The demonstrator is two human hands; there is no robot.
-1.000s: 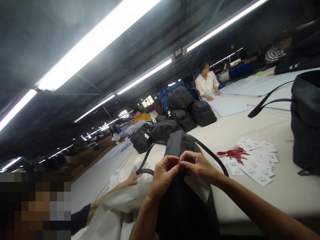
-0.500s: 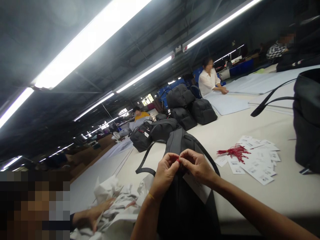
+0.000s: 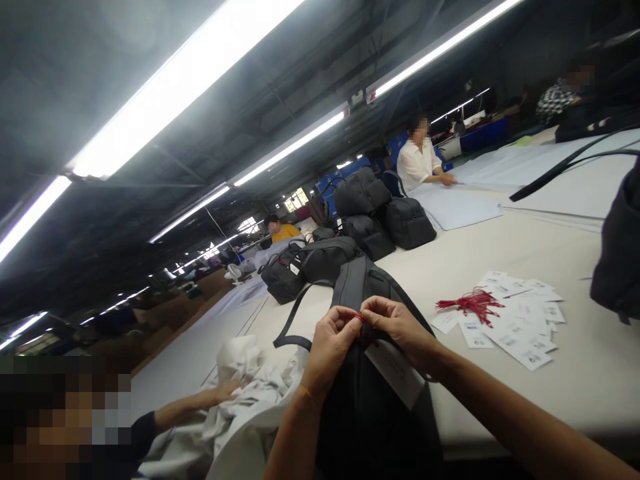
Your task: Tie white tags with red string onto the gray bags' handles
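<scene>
A black backpack (image 3: 373, 427) lies in front of me on the table, its strap (image 3: 286, 325) looped out to the left. Over its front, my left hand (image 3: 334, 337) pinches a thin red string (image 3: 358, 317). My right hand (image 3: 400, 328) grips the same string between thumb and fingertips, so both hands almost touch. Below my right hand a white hang tag (image 3: 396, 375) rests against the bag. Fingers partly cover the string, and where it attaches cannot be made out.
Right of the backpack are fanned white tags (image 3: 525, 327) with a bundle of red strings (image 3: 473, 305). Several black bags (image 3: 367, 237) are stacked behind; another bag (image 3: 620, 260) is at the right edge. A co-worker's hand (image 3: 223, 393) touches crumpled white material (image 3: 250, 400) on the left.
My hands stay nearly in place, still pinching the string. The bag at the right edge has shifted and tilted rightward. The co-worker's arm and the white material at left have moved.
</scene>
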